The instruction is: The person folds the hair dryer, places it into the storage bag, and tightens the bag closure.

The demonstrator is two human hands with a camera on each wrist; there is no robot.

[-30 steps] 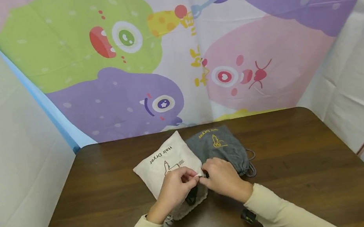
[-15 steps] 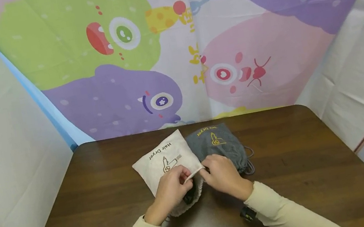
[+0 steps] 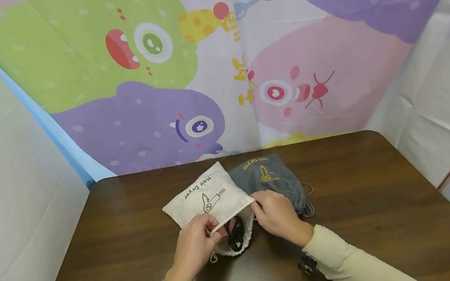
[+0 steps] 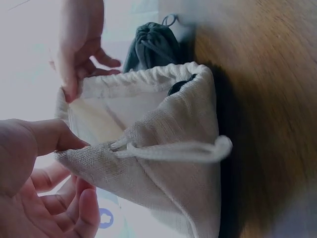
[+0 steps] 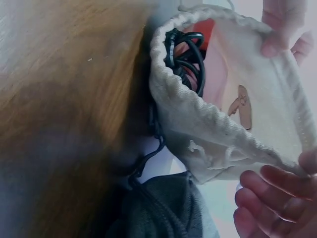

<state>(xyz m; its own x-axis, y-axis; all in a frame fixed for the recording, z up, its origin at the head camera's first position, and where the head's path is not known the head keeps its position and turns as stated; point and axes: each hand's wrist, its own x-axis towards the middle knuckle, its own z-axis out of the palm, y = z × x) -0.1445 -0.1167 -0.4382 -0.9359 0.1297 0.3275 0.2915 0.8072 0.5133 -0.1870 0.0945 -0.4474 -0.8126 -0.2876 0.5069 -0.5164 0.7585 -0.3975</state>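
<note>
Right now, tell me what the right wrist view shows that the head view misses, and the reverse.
Right wrist only: the coiled black cord deep inside the cream drawstring bag. Head only: the bag's "Hair Dryer" print, the grey bag's yellow print, the cartoon backdrop. Both: the left hand and right hand pinching the cream bag's mouth open, grey bag beside it.

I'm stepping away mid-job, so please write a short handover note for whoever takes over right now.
Left hand: pinching the near rim of the cream drawstring bag.
Right hand: pinching the rim on the other side; together the two grips hold the mouth spread open.
Inside the mouth: a coiled black cord.
Grey drawstring bag lies cinched beside the cream one on the wooden table.
Done: cream bag is open. Left: probably dealing with the contents; how far the cord goes in is hidden.
</note>
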